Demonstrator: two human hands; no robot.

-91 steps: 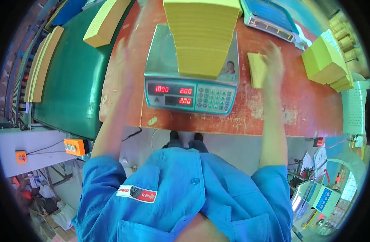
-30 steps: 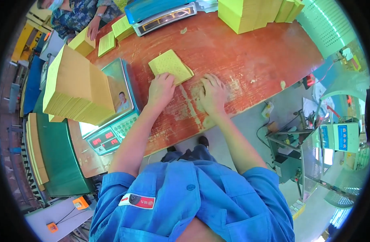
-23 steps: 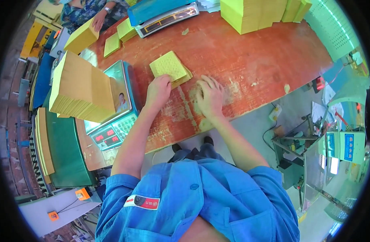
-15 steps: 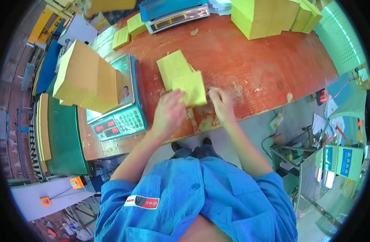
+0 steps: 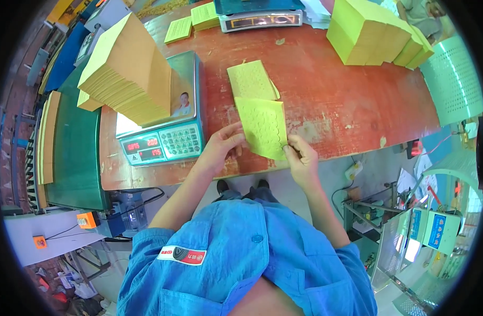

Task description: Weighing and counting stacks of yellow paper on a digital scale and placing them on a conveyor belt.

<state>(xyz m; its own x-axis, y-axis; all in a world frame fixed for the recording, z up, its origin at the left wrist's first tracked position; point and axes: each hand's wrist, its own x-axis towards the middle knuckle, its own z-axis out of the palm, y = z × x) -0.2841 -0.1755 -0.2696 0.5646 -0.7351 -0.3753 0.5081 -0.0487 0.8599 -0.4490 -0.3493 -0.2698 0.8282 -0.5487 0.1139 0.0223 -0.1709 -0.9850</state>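
Note:
A yellow-green sheet [image 5: 262, 128] covered in rows of small round shapes is held up over the near edge of the red table [image 5: 326, 100]. My left hand [image 5: 223, 145] pinches its left edge and my right hand [image 5: 299, 155] grips its lower right corner. Just beyond it a small pile of the same sheets [image 5: 250, 80] lies flat on the table. To the left stands a digital scale [image 5: 170, 134] with red number displays, carrying a tall stack of yellow sheets [image 5: 128, 71].
Big blocks of yellow-green sheets [image 5: 376, 31] sit at the far right of the table. A second scale [image 5: 260, 16] and small sheet piles [image 5: 191, 23] lie at the back. A green surface [image 5: 75, 152] is on the left, a perforated green bin [image 5: 455, 73] on the right.
Both hands were pressing flat on the table near the small pile; they have since lifted one sheet off it and drawn it toward the table's near edge.

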